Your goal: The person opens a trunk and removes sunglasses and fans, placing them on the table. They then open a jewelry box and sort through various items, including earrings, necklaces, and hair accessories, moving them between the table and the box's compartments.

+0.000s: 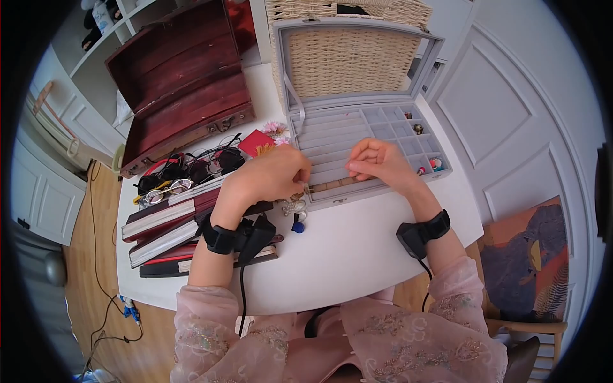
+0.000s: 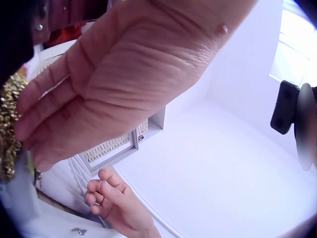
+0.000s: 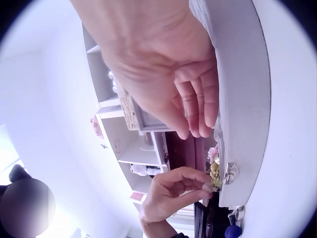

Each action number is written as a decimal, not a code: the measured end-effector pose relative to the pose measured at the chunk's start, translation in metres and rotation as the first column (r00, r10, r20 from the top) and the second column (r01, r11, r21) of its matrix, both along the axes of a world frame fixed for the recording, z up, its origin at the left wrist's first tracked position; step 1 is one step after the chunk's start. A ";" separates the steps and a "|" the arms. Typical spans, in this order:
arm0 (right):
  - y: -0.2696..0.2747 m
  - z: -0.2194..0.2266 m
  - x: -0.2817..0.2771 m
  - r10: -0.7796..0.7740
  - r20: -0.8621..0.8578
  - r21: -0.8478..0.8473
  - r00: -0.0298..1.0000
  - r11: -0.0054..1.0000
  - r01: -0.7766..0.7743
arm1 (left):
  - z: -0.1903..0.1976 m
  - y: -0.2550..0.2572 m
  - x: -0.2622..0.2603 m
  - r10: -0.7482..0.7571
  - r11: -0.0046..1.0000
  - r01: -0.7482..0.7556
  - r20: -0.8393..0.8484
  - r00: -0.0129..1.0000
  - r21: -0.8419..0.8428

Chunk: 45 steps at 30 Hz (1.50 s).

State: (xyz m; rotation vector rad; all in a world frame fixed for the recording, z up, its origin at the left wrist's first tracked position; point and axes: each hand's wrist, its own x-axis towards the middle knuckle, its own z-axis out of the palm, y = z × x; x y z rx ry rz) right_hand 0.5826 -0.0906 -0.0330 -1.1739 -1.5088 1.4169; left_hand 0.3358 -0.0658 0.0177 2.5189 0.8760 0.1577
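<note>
Two hands at the front of a grey compartment box

The left hand (image 1: pixel 268 177) pinches a small gold piece (image 3: pixel 215 175) between thumb and fingertips at the left front corner of the open grey box (image 1: pixel 382 192). The right hand (image 1: pixel 385 167), apart from it, hangs over the front row with its fingers loosely bent and nothing visible in them. Below it, a brown strip (image 1: pixel 337 184) lies along that row. Small trinkets (image 1: pixel 418 129) sit in the right-hand compartments. Just outside the left front corner, silvery jewellery (image 1: pixel 294 207) and a blue ball (image 1: pixel 298 226) rest on the white table (image 1: pixel 345 255). To the left lie books (image 1: pixel 159 220), eyeglasses (image 1: pixel 181 186) and an open dark red case (image 1: pixel 185 127)
</note>
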 end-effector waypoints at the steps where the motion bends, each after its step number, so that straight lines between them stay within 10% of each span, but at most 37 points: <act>1: 0.001 0.000 0.002 -0.036 0.015 -0.003 0.999 0.999 0.036 | 0.000 0.001 -0.002 -0.002 1.000 0.002 -0.002 1.000 0.000; 9: 0.020 -0.017 0.046 -0.259 0.154 0.250 0.954 0.944 0.216 | 0.001 0.002 -0.006 0.011 0.996 -0.022 -0.130 0.991 -0.087; 17: 0.025 -0.018 0.096 -0.737 0.351 0.659 0.578 0.633 0.406 | -0.002 0.003 -0.008 0.048 0.996 -0.057 -0.128 0.991 -0.070; 26: 0.023 -0.025 0.104 -0.769 0.582 0.706 0.265 0.639 0.304 | 0.006 0.003 -0.016 0.103 0.993 -0.109 -0.115 0.988 -0.042; 45: 0.027 -0.028 0.100 -0.767 0.606 0.716 0.209 0.641 0.275 | 0.008 0.005 -0.023 0.151 0.988 -0.152 -0.122 0.981 0.007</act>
